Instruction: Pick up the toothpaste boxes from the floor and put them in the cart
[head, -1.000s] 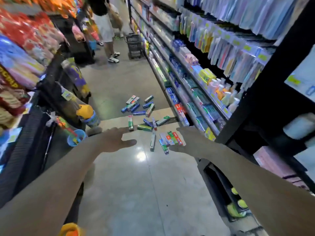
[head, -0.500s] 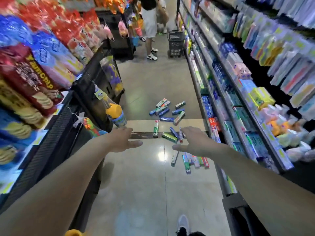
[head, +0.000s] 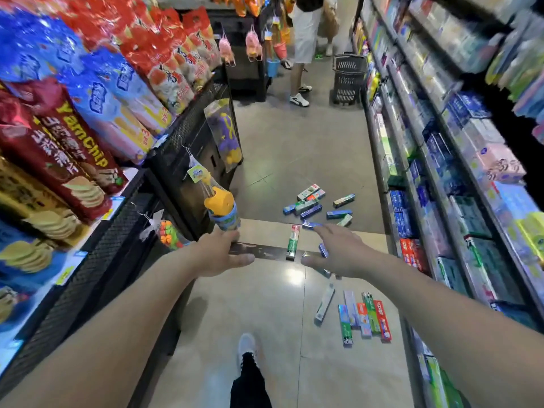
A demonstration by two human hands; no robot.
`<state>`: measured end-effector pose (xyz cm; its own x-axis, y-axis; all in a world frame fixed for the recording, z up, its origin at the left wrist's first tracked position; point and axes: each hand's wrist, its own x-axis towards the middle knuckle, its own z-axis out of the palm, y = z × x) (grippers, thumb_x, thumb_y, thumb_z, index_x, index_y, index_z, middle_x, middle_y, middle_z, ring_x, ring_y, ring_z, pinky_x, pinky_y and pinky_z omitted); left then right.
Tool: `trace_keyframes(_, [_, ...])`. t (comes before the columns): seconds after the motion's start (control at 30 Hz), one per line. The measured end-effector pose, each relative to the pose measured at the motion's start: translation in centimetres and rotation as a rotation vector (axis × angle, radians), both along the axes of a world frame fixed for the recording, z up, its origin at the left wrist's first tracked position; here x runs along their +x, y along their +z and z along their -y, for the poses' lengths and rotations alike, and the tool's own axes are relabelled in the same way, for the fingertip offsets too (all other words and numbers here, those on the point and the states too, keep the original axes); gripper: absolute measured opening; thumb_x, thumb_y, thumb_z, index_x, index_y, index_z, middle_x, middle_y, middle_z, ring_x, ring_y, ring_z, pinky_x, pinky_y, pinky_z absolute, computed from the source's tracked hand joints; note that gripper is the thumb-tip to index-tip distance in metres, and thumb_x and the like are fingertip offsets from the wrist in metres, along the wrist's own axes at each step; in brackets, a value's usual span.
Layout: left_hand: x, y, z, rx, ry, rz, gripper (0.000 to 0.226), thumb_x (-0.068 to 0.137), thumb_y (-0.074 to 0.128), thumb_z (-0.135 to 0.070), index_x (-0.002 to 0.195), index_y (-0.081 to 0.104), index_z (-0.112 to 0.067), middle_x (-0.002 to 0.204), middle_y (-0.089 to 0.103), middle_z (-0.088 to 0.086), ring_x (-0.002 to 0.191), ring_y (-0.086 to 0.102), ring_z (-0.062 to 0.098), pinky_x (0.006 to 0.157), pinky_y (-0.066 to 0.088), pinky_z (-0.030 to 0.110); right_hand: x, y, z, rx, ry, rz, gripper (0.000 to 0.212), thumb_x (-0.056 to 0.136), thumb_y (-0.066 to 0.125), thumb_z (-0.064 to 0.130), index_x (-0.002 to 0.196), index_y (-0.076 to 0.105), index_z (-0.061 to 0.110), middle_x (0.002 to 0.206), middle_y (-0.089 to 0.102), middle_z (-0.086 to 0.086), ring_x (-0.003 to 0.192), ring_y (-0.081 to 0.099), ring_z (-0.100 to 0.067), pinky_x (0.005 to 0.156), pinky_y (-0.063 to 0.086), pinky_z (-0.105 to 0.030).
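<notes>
Toothpaste boxes (head: 365,316) — slim glossy cartons — polished floor (head: 265,304)

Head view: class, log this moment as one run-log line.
stage: approach | left hand: open, empty | right hand: open, empty | boxes: scattered on floor, none picked up | cart: not identifiable

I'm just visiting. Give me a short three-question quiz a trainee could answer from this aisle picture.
1. True or false: the left hand is holding a toothpaste box.
2. The row of toothpaste boxes nearest the person's shoe lies by which side's shelves? A) the person's left B) the person's right
3. What stands on the floor beside the far shopper?

Key:
1. False; both it and the right hand are empty, fingers spread.
2. B
3. A dark shopping basket.
</notes>
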<state>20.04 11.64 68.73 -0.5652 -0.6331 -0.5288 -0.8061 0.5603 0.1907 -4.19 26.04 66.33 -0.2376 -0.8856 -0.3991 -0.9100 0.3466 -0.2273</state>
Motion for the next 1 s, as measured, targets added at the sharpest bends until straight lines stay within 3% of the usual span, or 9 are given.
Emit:
trace_keyframes(0.2, [-1.1, -0.8, 12.5, 0.022, -0.025, 0.016, 0.073, 0.085, 0.049, -0.074, 0.134, 0.051, -0.019, 0.131, 0.05, 0.005, 0.124, 0.048, 0.03, 0.103, 0.042, 0.046, -1.2, -0.5, 11.5, 0.07, -0.042, -0.012, 0.106, 0.078, 0.042, 0.084, 0.157, 0.013, 0.02, 0.161, 0.024, -0.005, 0.146, 0.023, -0.028, 0.116, 0.025, -0.046])
trace_keyframes(0.4, [-3.6, -1.4, 24.0, 0.0, -0.071, 0.079, 0.089, 0.083, 0.046, -0.079, 0.149, 0.034, -0.021, 0.152, 0.037, 0.006, 0.138, 0.038, 0.033, 0.111, 0.034, 0.051, -3.2, -0.8, 21.1, 0.108, -0.125, -0.041, 0.095, 0.083, 0.046, 0.078, 0.154, 0.024, 0.019, 0.159, 0.027, -0.005, 0.145, 0.026, -0.026, 0.114, 0.03, -0.043])
trace_keyframes(0.67, [-11.4, -3.2, 32.9, 0.065, -0.173, 0.066, 0.099, 0.082, 0.045, -0.08, 0.156, 0.021, -0.018, 0.16, 0.026, 0.008, 0.147, 0.026, 0.03, 0.116, 0.029, 0.047, -8.4, -1.3, 27.8, 0.121, -0.213, -0.004, 0.088, 0.086, 0.049, 0.073, 0.151, 0.031, 0.016, 0.154, 0.034, -0.006, 0.141, 0.031, -0.026, 0.11, 0.032, -0.041])
trace_keyframes(1.0, [-25.8, -4.2, 41.5, 0.097, -0.235, 0.129, 0.097, 0.085, 0.045, -0.077, 0.158, 0.016, -0.02, 0.159, 0.025, 0.009, 0.147, 0.025, 0.03, 0.117, 0.027, 0.052, -20.9, -3.8, 36.2, 0.152, -0.269, 0.043, 0.101, 0.083, 0.047, 0.077, 0.156, 0.019, 0.014, 0.161, 0.023, -0.006, 0.145, 0.027, -0.028, 0.114, 0.031, -0.042])
